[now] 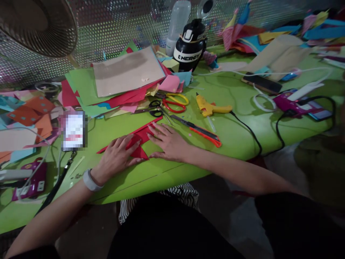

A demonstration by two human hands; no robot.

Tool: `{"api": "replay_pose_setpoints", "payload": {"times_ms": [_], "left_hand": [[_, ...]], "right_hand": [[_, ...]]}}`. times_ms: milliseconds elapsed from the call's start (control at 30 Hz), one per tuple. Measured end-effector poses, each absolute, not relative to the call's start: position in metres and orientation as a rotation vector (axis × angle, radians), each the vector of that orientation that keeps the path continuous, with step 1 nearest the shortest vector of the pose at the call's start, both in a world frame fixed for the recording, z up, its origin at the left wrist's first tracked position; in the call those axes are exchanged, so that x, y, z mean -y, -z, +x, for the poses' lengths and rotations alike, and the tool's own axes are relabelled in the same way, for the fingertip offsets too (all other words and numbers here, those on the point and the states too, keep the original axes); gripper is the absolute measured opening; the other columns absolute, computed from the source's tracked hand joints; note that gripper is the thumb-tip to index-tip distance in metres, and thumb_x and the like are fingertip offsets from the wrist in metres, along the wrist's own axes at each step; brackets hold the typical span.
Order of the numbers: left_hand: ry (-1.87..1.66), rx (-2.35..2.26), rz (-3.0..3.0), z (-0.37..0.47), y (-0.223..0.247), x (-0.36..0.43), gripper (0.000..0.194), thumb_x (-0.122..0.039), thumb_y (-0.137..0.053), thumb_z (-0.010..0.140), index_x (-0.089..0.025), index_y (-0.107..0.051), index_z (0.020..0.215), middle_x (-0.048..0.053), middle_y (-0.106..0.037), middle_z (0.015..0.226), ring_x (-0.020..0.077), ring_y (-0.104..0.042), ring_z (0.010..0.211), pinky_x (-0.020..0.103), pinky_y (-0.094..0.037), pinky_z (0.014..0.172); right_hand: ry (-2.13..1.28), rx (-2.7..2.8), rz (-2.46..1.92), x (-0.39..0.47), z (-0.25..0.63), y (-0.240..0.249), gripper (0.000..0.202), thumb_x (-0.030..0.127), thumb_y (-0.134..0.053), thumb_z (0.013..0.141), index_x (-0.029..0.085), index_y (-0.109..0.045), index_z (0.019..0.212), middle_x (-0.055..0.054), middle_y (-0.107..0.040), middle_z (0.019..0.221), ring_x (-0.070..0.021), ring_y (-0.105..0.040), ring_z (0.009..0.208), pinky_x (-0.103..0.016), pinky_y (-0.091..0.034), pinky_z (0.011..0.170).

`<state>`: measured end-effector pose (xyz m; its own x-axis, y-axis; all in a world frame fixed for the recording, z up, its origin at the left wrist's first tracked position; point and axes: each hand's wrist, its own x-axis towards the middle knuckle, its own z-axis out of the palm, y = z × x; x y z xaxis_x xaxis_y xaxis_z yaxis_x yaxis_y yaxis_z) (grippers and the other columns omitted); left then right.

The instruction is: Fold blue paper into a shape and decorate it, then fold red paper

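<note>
A folded piece of red paper [140, 138] lies on the green table [129, 187] near its front edge. Across its left part rests my left hand [120, 153], fingers spread and pressing down flat. My right hand [168, 144] lies on the right part of the paper, its fingers stretched out along the upper fold. Parts of the sheet are hidden under both hands. Just beyond my right hand are scissors with red handles [174, 107], others with black handles [155, 108], and an orange box cutter [205, 135].
A yellow glue gun [211, 106] with a black cord lies right of the scissors. Stacked coloured paper [129, 72] and a black bottle [190, 46] stand behind. A lit phone [73, 131] is at left. Purple power strips [289, 104] with cables sit at both sides.
</note>
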<state>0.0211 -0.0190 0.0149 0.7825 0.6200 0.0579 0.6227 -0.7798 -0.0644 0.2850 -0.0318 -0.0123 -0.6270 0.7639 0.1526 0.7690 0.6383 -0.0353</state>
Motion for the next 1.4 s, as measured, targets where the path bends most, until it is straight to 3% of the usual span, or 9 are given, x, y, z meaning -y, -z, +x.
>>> {"api": "replay_pose_setpoints", "payload": {"times_ms": [200,500,700,800,867,933,1067,1233,1400], "left_hand": [[-0.005,0.856,-2.947,0.030,-0.026,0.011,0.074,-0.069,-0.028,0.097,-0.021,-0.043,0.150,0.017,-0.058,0.139,0.0326,-0.053,0.128,0.049,-0.043,0.107],[0.065,0.845,-2.917,0.036,-0.020,0.012,0.077,-0.073,-0.033,0.093,-0.019,-0.053,0.144,0.017,-0.058,0.136,0.0333,-0.051,0.129,0.052,-0.036,0.114],[0.095,0.894,-2.924,0.027,-0.019,0.018,0.073,-0.073,-0.035,0.093,-0.023,-0.055,0.141,0.015,-0.056,0.137,0.0327,-0.050,0.128,0.051,-0.040,0.110],[0.139,0.908,-2.945,0.025,-0.014,0.019,0.073,-0.072,-0.038,0.093,-0.021,-0.053,0.143,0.016,-0.056,0.137,0.0336,-0.051,0.124,0.049,-0.045,0.103],[0.168,0.899,-2.952,0.024,-0.010,0.019,0.075,-0.071,-0.039,0.093,-0.020,-0.051,0.145,0.016,-0.056,0.137,0.0340,-0.053,0.121,0.048,-0.047,0.099],[0.186,0.893,-2.948,0.025,-0.007,0.018,0.075,-0.071,-0.038,0.093,-0.019,-0.050,0.146,0.017,-0.056,0.135,0.0348,-0.053,0.119,0.050,-0.047,0.099],[0.200,0.891,-2.956,0.026,-0.006,0.018,0.075,-0.071,-0.036,0.094,-0.017,-0.054,0.142,0.017,-0.058,0.132,0.0347,-0.054,0.117,0.050,-0.047,0.099],[0.200,0.873,-2.985,0.024,-0.010,0.018,0.070,-0.066,-0.034,0.097,-0.014,-0.056,0.139,0.019,-0.060,0.130,0.0339,-0.055,0.117,0.049,-0.048,0.098],[0.219,0.842,-2.991,0.023,-0.011,0.017,0.066,-0.063,-0.039,0.098,-0.013,-0.058,0.135,0.019,-0.061,0.129,0.0350,-0.055,0.121,0.049,-0.049,0.098]], "right_hand": [[0.010,2.688,-1.261,0.032,0.283,0.014,0.084,0.072,-0.035,0.094,0.007,-0.050,0.145,-0.021,-0.037,0.157,-0.0351,-0.027,0.150,-0.051,-0.029,0.119],[-0.013,2.649,-1.260,0.032,0.283,0.014,0.081,0.069,-0.038,0.095,0.006,-0.050,0.145,-0.022,-0.043,0.153,-0.0348,-0.030,0.149,-0.052,-0.033,0.117],[-0.062,2.604,-1.265,0.032,0.284,0.016,0.077,0.067,-0.042,0.095,0.007,-0.054,0.141,-0.022,-0.047,0.151,-0.0348,-0.034,0.147,-0.051,-0.033,0.116],[-0.156,2.560,-1.285,0.027,0.283,0.005,0.062,0.056,-0.050,0.097,0.008,-0.060,0.136,-0.020,-0.051,0.148,-0.0327,-0.042,0.142,-0.047,-0.037,0.114],[-0.266,2.479,-1.391,0.019,0.280,-0.007,0.047,0.044,-0.055,0.097,0.010,-0.064,0.129,-0.018,-0.062,0.137,-0.0304,-0.054,0.130,-0.043,-0.045,0.105],[-0.483,2.388,-1.545,0.009,0.274,-0.020,0.031,0.036,-0.058,0.094,0.014,-0.069,0.114,-0.012,-0.074,0.112,-0.0262,-0.066,0.105,-0.038,-0.050,0.086],[-0.980,2.338,-1.678,-0.013,0.263,-0.037,0.015,0.033,-0.068,0.085,0.018,-0.069,0.083,-0.004,-0.075,0.077,-0.0179,-0.067,0.069,-0.029,-0.043,0.060],[-1.367,2.296,-1.663,-0.029,0.258,-0.038,0.021,0.034,-0.070,0.085,0.017,-0.064,0.073,-0.001,-0.070,0.063,-0.0135,-0.067,0.057,-0.025,-0.045,0.058],[-1.496,2.274,-1.675,-0.036,0.256,-0.035,0.024,0.032,-0.071,0.086,0.017,-0.062,0.069,0.000,-0.065,0.053,-0.0148,-0.068,0.056,-0.025,-0.049,0.060]]}}
